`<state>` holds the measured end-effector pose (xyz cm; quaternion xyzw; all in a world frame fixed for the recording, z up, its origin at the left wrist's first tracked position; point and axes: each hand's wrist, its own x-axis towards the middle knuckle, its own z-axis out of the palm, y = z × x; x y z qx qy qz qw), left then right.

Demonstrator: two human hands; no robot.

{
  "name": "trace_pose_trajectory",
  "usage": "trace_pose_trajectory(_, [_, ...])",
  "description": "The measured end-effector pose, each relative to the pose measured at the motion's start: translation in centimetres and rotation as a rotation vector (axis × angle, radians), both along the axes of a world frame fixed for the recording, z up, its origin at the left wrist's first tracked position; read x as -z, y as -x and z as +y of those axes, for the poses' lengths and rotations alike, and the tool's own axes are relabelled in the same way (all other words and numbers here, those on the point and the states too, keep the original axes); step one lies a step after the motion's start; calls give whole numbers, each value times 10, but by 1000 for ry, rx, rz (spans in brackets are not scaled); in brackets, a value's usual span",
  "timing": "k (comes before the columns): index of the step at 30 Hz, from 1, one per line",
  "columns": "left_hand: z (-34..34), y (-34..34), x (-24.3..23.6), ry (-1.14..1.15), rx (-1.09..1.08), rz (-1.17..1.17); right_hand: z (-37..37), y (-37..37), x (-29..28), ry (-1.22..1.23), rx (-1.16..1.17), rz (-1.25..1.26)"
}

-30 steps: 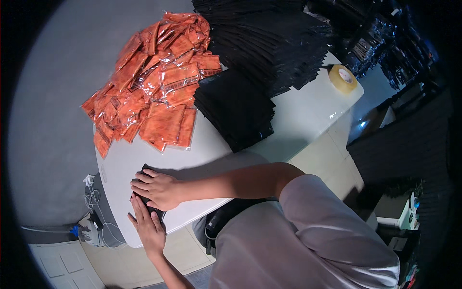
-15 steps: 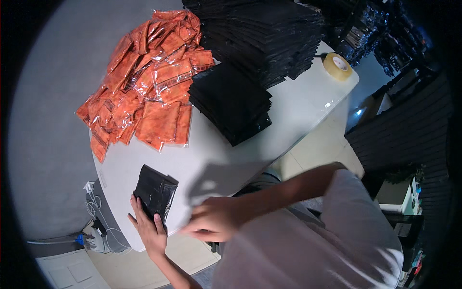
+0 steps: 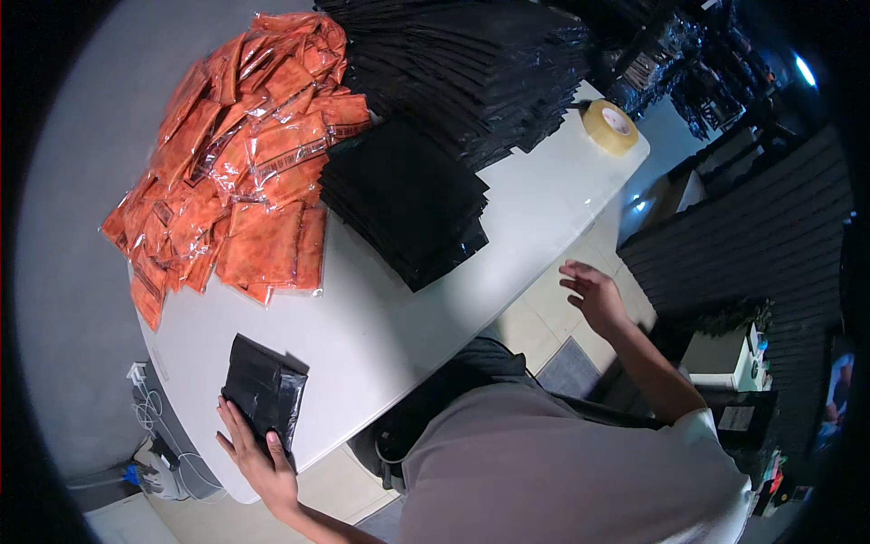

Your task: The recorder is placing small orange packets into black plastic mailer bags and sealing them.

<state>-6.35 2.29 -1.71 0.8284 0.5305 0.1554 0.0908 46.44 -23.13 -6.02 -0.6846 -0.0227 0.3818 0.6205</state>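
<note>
A folded glossy black plastic package (image 3: 266, 383) lies on the white table (image 3: 362, 335) near its lower left corner. My left hand (image 3: 258, 453) lies on the package's left side and lower end, fingers stretched out. My right hand (image 3: 594, 295) is raised in the air beyond the table's front edge, fingers apart and holding nothing. A pile of orange folded items in clear plastic bags (image 3: 227, 163) covers the back left of the table. Beside it are a squarish stack of black plastic bags (image 3: 403, 195) and a larger fanned heap of black bags (image 3: 453, 72) behind.
A roll of tape (image 3: 603, 134) sits at the table's far right corner. White cables with a plug (image 3: 147, 408) are by the wall at left. A dark backpack-like item (image 3: 399, 426) is under the near edge. A dark ribbed curtain (image 3: 743, 254) and a white cabinet (image 3: 716, 358) stand at right.
My right hand has left the black package and swung right, past the table edge. My left hand stays on the package. The view has also shifted.
</note>
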Motion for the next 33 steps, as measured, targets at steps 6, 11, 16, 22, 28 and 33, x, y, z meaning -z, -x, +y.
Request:
trace_pose_trajectory(6, [-1, 1, 2, 6, 2, -6, 9, -10, -9, -90, 55, 150])
trace_pose_trajectory(11, [-1, 1, 0, -1, -5, -3, 13, -17, -11, -109, 103, 120])
trace_pose_trajectory(16, [0, 2, 1, 0, 0, 8, 11, -26, -5, -83, 143, 87])
trace_pose_trajectory(22, [-1, 3, 3, -2, -2, -5, 15, -29, -13, -58, 159, 55])
trace_pose_trajectory(28, [-1, 2, 3, -6, -8, 6, 16, -30, -7, -41, 154, 41])
trace_pose_trajectory(33, [0, 2, 2, 2, -10, 7, 16, -33, -6, -46, 143, -3])
